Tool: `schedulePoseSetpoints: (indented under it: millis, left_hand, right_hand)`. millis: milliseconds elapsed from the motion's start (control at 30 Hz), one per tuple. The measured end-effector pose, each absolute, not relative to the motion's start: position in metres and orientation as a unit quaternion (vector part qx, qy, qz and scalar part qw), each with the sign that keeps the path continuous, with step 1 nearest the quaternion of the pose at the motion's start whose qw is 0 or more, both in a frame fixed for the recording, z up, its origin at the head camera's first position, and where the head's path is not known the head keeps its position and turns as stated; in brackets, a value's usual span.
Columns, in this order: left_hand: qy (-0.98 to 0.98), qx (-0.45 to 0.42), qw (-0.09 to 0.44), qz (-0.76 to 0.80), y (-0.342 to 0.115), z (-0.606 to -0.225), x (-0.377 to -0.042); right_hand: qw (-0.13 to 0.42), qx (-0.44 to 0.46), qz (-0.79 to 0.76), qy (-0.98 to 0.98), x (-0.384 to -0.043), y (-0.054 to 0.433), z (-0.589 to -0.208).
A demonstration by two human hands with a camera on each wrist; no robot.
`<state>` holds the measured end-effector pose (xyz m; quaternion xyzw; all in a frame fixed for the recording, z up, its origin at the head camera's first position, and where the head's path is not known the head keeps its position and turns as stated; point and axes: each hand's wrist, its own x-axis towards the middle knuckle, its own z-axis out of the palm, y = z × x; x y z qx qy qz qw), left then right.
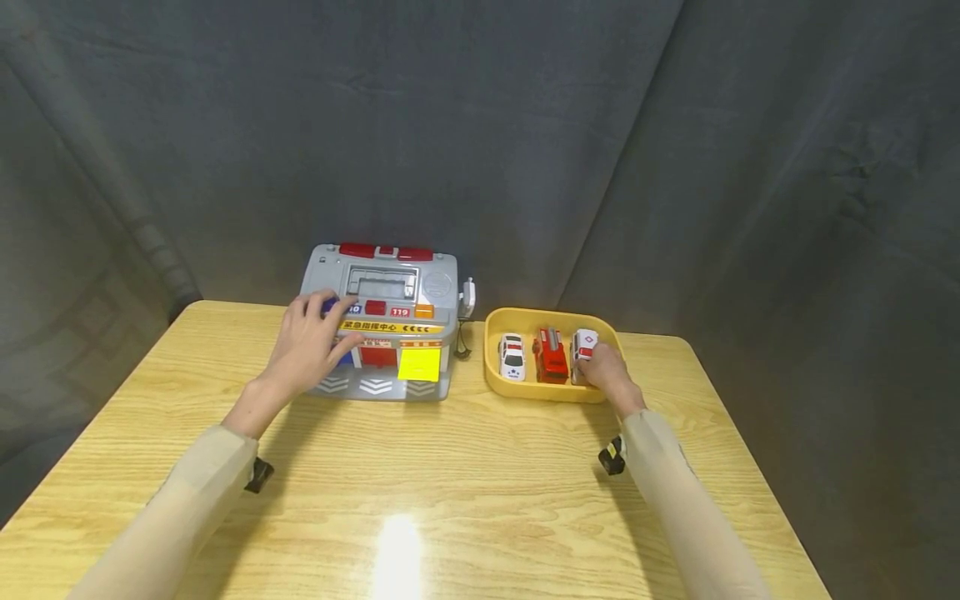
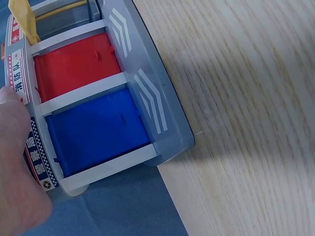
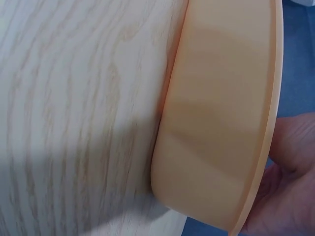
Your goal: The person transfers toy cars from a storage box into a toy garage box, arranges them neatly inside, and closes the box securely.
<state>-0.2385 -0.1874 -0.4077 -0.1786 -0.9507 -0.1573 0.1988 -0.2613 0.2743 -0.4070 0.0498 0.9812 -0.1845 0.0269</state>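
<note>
My left hand (image 1: 303, 343) rests over the left front of a grey toy emergency station (image 1: 324, 279), fingers spread over its buttons, thumb by the front sign. In the left wrist view, the station's red door (image 2: 78, 66) and blue door (image 2: 98, 130) are closed, while the yellow door (image 2: 25, 18) sticks out, lifted. With my right hand (image 1: 611, 377) I hold the near end of a white toy ambulance (image 1: 585, 340) inside a yellow tray (image 1: 528, 391). The tray's wall hides the fingertips in the right wrist view.
Beside the ambulance in the tray lie a red toy fire truck (image 1: 551, 360) and a white toy police car (image 1: 512, 358). A white piece (image 1: 469, 296) projects from the station's right side. Behind the wooden table (image 1: 465, 475) hangs a grey curtain (image 1: 420, 125).
</note>
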Motion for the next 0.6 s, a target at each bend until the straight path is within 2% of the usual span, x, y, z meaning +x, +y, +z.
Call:
schedulePoseSetpoints:
  millis: [400,600]
  left_hand:
    - [-0.951,-0.177,0.197,-0.162,-0.1857,-0.407,-0.2385]
    - [-0.951,-0.175,0.194,-0.165,-0.1857,-0.4073,-0.2381]
  right_hand:
    - [0.005,0.063,-0.225,0.972,-0.2602,0.2771,-0.4092]
    - [0.018,0.071,-0.243,0.967,-0.2605,0.2812,-0.4092]
